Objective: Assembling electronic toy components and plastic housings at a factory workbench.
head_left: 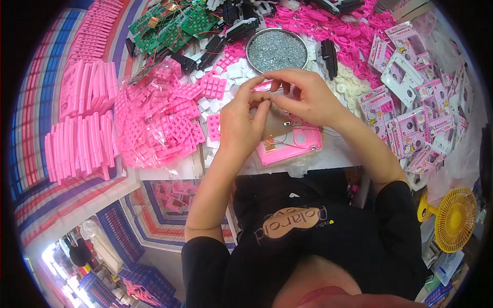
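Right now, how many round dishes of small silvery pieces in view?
1: the round dish of small silvery pieces, just beyond the left hand and right hand. Others may be hidden.

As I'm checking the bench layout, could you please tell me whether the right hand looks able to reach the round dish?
Probably yes: the round dish sits just beyond the right hand, with nothing apparent between them, though it seems busy beside the left hand.
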